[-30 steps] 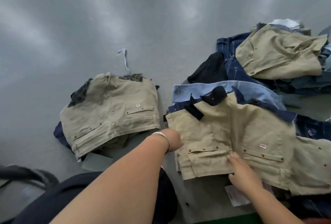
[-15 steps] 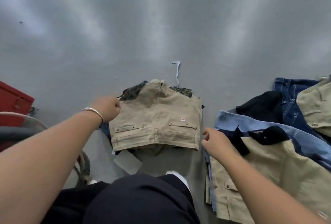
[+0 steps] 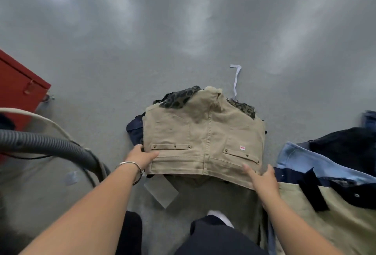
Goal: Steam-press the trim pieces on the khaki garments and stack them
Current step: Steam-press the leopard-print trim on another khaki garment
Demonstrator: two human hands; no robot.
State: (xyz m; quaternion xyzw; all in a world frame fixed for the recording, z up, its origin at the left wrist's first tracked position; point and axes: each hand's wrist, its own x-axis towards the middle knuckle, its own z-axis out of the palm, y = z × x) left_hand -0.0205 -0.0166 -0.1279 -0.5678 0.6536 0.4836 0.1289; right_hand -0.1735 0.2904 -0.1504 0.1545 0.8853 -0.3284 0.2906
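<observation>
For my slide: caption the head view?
Both hands grasp the folded khaki garment on the grey table.

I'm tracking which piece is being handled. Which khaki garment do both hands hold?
The folded khaki garment in the middle, on the leopard-print fabric: left hand and right hand grip its near corners. The khaki garment at right lies untouched.
</observation>
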